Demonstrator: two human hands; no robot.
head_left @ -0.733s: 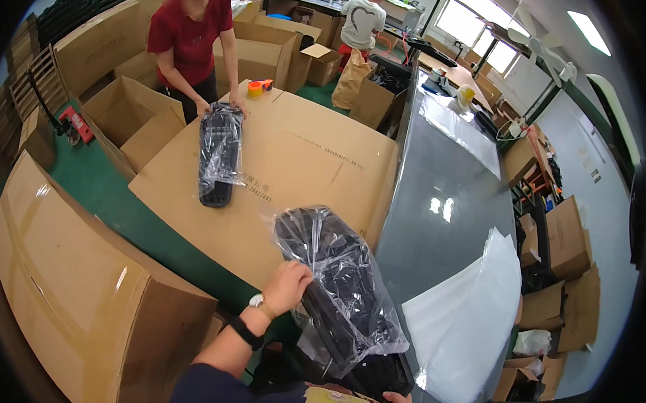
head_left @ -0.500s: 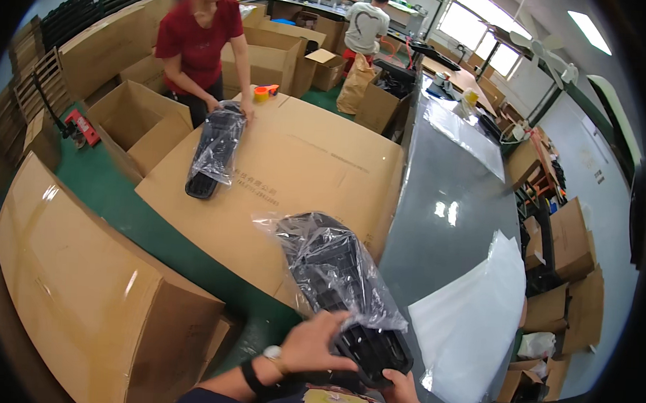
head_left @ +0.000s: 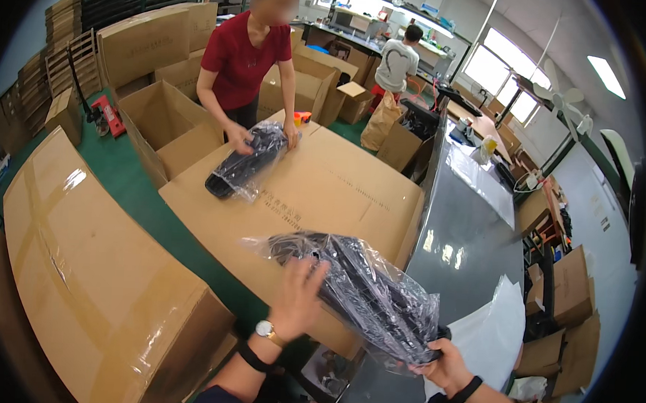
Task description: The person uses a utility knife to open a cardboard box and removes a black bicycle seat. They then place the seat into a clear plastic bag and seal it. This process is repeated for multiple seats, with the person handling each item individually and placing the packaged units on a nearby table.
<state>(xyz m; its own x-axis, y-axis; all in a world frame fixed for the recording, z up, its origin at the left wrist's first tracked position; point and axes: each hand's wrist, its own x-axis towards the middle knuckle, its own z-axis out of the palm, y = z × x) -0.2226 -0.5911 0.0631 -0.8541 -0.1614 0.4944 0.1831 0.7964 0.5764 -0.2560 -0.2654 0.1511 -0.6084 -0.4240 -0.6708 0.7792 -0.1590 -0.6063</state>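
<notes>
A long black plastic part in a clear plastic bag (head_left: 376, 294) lies slantwise in front of me, over the near edge of a flat cardboard carton (head_left: 353, 174). My right hand (head_left: 447, 367) grips its near right end, thumb on top, where a bit of the black part pokes out of the bag. At the far left end my left hand (head_left: 295, 301) rests against the film with fingers stretched out. Across the carton, a co-worker in a red shirt (head_left: 246, 61) has both hands on a similar bagged black part (head_left: 245, 166).
Clear plastic bags (head_left: 491, 320) lie stacked on the grey table (head_left: 447, 239) at my right. A large taped carton (head_left: 96, 285) stands close at my left, with an open carton (head_left: 171, 126) beyond. An orange tape dispenser (head_left: 303, 118) sits near the co-worker.
The bag now covers nearly the whole part, which has swung flatter. My left hand has moved forward to its far end. The co-worker's part has turned, and my view has shifted.
</notes>
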